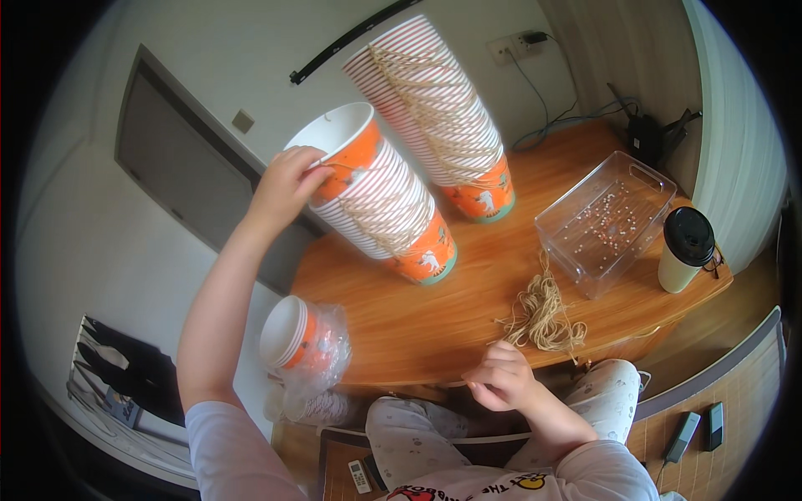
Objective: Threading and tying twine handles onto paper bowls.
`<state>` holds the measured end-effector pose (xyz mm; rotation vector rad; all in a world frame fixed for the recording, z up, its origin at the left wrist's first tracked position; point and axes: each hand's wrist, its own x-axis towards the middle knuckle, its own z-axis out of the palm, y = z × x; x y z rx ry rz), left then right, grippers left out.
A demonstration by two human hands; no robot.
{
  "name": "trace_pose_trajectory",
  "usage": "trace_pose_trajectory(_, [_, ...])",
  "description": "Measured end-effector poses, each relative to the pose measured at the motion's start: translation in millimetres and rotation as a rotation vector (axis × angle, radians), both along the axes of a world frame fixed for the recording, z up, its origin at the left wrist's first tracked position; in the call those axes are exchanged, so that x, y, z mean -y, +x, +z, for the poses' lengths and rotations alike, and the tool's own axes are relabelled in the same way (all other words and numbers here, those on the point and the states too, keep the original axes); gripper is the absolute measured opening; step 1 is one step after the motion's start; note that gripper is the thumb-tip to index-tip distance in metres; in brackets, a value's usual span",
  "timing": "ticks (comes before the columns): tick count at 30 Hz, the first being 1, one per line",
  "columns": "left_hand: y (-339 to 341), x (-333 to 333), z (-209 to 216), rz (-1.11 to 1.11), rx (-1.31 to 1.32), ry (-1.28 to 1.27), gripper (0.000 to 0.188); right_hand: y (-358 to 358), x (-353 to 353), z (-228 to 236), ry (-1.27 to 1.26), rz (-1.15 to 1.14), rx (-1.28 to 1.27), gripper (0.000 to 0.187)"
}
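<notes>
My left hand (pixel 292 182) pinches the rim of the orange paper cup (pixel 354 159) on top of the nearer stack. A bit of twine shows inside that cup's rim. Below it, the nested cups (pixel 380 204) have white-and-red striped rims with tan twine strands hanging over them. Curled closed, my right hand (pixel 503 377) is above my lap at the table's front edge; whether its fingers hold anything I cannot make out. Just beyond it lies a loose bundle of tan twine (pixel 547 316).
A taller twine-draped cup stack (pixel 439 108) stands behind. To the right are a clear plastic tray (pixel 576 271) with small beads, a lidded drink cup (pixel 687 250) and a black router (pixel 647 134). Plastic-wrapped cups (pixel 305 338) sit at the left table edge.
</notes>
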<state>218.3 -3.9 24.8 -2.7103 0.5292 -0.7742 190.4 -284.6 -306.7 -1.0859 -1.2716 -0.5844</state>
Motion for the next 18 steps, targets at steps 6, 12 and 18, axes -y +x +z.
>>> trace_pose_trajectory(6, [0.2,-7.3,-27.0,0.088,-0.181,-0.524,0.020,-0.2,-0.8,-1.0,0.003,0.001,0.001,0.014])
trace_pose_trajectory(12, [-5.8,-10.5,-45.0,0.035,-0.178,-0.527,0.022,0.6,-2.0,-2.3,0.009,0.002,0.010,0.018])
trace_pose_trajectory(18, [-12.1,-16.4,-48.3,0.040,-0.220,-0.773,0.024,0.8,-3.3,-4.0,0.011,0.005,0.014,0.019])
